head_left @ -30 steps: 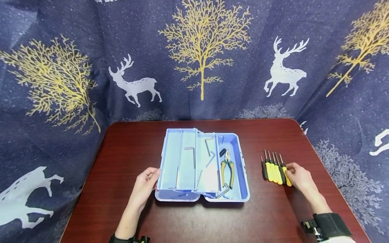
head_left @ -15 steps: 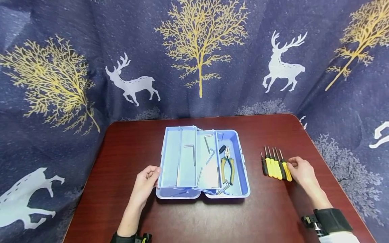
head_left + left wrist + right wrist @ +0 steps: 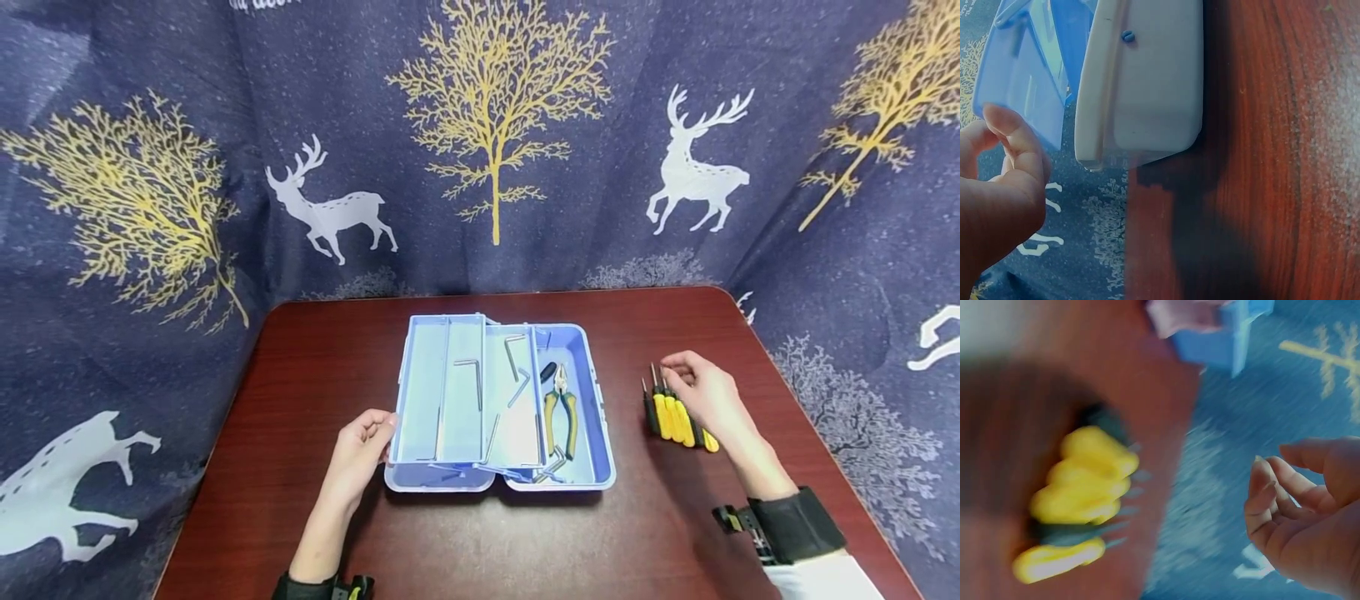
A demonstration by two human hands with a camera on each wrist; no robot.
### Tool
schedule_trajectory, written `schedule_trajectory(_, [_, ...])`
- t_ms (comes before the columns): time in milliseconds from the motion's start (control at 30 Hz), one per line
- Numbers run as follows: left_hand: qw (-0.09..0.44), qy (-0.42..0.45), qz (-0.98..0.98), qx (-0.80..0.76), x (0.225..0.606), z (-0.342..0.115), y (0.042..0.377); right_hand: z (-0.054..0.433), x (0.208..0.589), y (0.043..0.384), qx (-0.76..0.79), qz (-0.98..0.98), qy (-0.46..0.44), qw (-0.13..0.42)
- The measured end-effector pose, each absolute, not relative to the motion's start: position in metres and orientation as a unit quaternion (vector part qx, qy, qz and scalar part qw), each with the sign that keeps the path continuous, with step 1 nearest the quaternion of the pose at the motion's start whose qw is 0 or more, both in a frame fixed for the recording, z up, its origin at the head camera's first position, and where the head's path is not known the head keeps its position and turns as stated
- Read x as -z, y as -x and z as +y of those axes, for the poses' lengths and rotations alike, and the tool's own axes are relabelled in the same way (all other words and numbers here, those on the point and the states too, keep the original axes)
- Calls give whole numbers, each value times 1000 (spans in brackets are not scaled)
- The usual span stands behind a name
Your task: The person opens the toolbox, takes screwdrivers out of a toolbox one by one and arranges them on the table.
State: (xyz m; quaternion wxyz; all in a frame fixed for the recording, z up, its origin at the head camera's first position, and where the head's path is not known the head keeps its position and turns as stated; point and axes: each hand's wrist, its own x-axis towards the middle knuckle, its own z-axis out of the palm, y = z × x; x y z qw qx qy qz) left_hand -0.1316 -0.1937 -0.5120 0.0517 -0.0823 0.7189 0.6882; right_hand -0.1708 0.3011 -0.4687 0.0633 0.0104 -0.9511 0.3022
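A blue toolbox stands spread open on the table, its cantilever trays raised to the left. My left hand pinches the outer edge of the left tray; in the left wrist view, thumb and finger meet at its corner. Several screwdrivers with yellow or black handles lie in a row at the right. Over their shafts hovers my right hand, partly covering the row. In the right wrist view its thumb and curved fingers stand apart with nothing between them.
Hex keys lie in the trays. Combination pliers and a small black-handled item are in the toolbox's deep right side. A patterned cloth hangs behind the reddish-brown table.
My right hand has left the rightmost yellow screwdriver handle and moved left and away from me, over the shafts. My left hand keeps its place at the tray.
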Motion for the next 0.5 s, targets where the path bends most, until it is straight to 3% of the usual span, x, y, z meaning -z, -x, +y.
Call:
schedule_trajectory(233, [55, 89, 714, -692, 511, -193, 131, 254, 432, 195, -310, -949, -55, 27])
schedule_trajectory(500, [53, 88, 711, -695, 512, -191, 131, 198, 421, 228, -270, -958, -84, -47])
